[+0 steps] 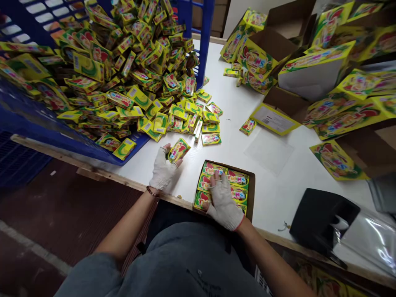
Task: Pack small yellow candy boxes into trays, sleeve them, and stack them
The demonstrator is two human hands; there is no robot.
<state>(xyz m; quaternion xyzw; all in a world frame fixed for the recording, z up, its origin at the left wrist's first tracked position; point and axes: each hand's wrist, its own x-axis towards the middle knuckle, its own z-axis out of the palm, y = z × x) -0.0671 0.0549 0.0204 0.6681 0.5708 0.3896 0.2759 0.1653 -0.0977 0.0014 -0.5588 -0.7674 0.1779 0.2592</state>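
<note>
My left hand, in a white fingerless glove, is closed on a small yellow-green candy box held between thumb and fingers above the table. My right hand, gloved the same way, lies over an open display carton at the table's front edge. Its fingers rest spread on the rows of candy boxes inside, and the palm hides some of them. Just beyond my left hand, loose candy boxes spill onto the table from a large heap.
A tipped blue crate holds the heap at the left. Several opened yellow cartons crowd the right. A clear plastic sheet lies on the white table; a black tape dispenser stands near the front right edge.
</note>
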